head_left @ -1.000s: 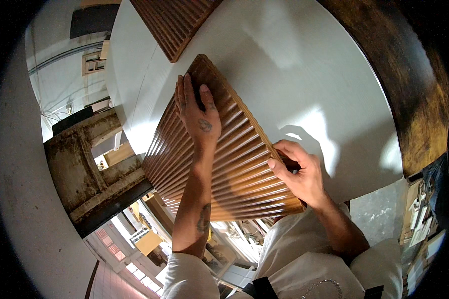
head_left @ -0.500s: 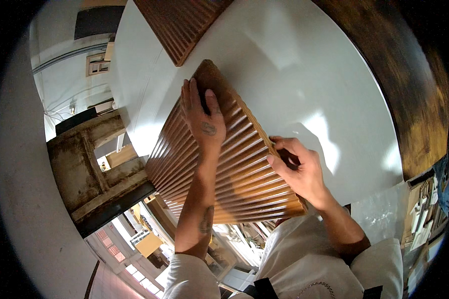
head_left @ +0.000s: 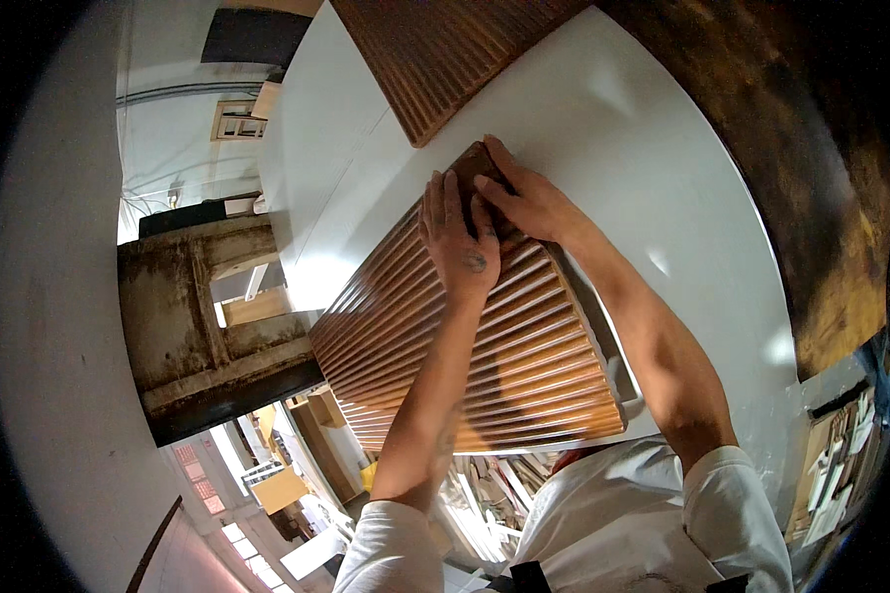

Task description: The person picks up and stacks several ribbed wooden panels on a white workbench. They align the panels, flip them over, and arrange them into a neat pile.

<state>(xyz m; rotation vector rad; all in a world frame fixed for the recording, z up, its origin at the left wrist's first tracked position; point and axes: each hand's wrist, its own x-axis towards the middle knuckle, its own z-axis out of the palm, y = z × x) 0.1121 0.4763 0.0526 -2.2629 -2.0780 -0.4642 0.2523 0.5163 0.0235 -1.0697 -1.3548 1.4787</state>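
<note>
A brown ribbed wooden panel lies aslant on the white tabletop, its narrow far end pointing away from me. My left hand rests flat on its upper face near that end, fingers stretched out and holding nothing. Over the far right corner reaches my right hand, with the thumb on the panel's face and the fingers bent over the edge. The fingertips there are partly hidden. Both hands are close together, their thumbs nearly meeting.
A second ribbed panel, darker brown, lies beyond the far end. The white tabletop curves around to the right, beside a dark stained wooden surface. At the left stands a worn wooden frame. Wood scraps lie below.
My right hand has moved from the panel's right edge up to its far corner, next to my left hand. In the picture, the panels and my left hand sit farther right.
</note>
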